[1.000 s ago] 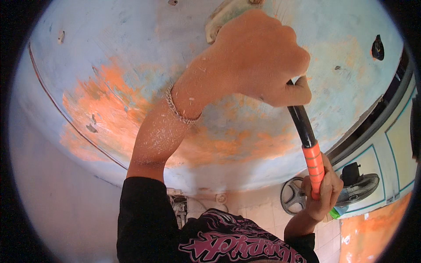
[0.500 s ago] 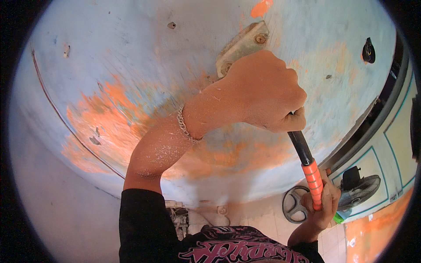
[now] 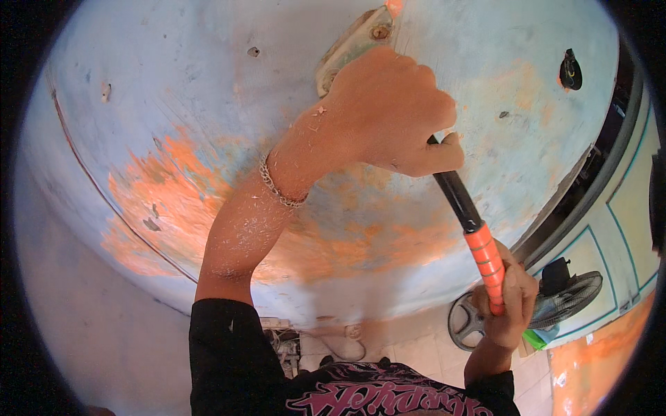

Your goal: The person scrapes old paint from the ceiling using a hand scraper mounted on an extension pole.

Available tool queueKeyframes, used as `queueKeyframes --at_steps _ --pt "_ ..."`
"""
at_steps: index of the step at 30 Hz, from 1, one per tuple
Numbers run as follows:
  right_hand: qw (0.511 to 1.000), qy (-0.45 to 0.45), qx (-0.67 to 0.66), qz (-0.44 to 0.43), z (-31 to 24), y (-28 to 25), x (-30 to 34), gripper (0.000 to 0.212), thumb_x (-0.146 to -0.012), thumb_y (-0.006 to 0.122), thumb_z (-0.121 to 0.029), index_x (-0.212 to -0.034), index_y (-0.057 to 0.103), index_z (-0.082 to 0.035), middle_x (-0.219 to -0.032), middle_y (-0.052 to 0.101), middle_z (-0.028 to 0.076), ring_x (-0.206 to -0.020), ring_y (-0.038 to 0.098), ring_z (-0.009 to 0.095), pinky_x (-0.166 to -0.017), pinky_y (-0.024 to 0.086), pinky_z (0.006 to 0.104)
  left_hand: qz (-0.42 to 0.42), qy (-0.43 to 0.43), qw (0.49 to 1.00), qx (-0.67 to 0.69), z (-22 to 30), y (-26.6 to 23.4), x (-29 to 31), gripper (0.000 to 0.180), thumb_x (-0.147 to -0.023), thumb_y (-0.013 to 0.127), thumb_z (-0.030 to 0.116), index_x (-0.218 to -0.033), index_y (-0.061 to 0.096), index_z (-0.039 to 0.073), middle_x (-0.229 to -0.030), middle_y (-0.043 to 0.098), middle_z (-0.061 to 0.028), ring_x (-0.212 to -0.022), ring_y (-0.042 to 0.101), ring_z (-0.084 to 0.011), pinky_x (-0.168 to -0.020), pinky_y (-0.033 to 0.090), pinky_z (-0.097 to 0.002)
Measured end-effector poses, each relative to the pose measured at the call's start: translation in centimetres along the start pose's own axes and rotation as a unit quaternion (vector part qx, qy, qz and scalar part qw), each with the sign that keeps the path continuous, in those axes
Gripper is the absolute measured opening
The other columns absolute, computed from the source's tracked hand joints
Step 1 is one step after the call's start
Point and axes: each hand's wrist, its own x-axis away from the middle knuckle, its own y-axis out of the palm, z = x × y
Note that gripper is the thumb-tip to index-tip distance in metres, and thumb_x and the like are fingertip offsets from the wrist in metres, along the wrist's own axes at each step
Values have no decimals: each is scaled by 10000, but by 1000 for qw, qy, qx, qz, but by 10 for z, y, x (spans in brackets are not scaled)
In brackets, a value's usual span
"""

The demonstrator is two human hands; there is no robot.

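1. Your right hand [image 3: 510,305] is closed around the orange grip of the tool [image 3: 479,243], low by your chest; a loose hold could let it twist.
2. Your left hand [image 3: 388,114] is fisted on its black shaft, against the door [image 3: 173,139]; a slip could scrape knuckles on flaking paint.
3. The hinge plate [image 3: 357,38] sits just beyond; you could strike its screw.

Big curved panel [image 3: 208,104] pale blue, worn, with orange patches showing through from 9 to 5 o'clock. Metal plate [image 3: 354,38] at 12 o'clock greyish-cream, orange dab at its top. Tool handle [image 3: 472,229] black upper part, bright orange ribbed grip lower. Bracelet [image 3: 277,187] silver chain. Shirt [image 3: 277,374] black, pink-magenta print at 6 o'clock. Fan [image 3: 562,301] at 4 o'clock black. Floor tiles [image 3: 423,353] off-white. Wall [image 3: 603,374] at 5 o'clock orange.
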Motion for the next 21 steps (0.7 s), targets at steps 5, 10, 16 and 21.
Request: queueKeyframes --at_steps 5,10,16,21 --pt "999 -9 26 -36 0 -12 12 547 -909 502 -378 -1125 591 116 -553 476 -14 -437 344 27 -399 224 199 -56 -8 998 29 11 9 9 358 -653 565 373 -475 564 62 -421 471 -151 -389 492 -344 -420 406 -418" --pt "999 16 -6 -39 8 -6 1 481 -928 461 -318 -1121 603 98 -562 481 -21 -442 319 25 -403 213 201 -3 -8 1000 8 0 7 7 337 -664 553 347 -463 552 77 -407 456 -140 -372 476 -328 -396 375 -421" --pt "999 14 -3 -40 14 -17 5 467 -928 456 -296 -1121 600 103 -556 448 -36 -441 327 25 -399 209 206 44 31 998 12 10 20 10 324 -658 549 321 -441 528 81 -386 436 -133 -353 458 -314 -386 363 -408" --pt "998 18 38 -38 9 -18 6 512 -920 483 -356 -1125 600 99 -553 445 -35 -434 339 27 -396 220 206 11 21 999 44 12 27 9 320 -656 548 317 -446 540 76 -391 448 -135 -351 464 -315 -385 375 -400"
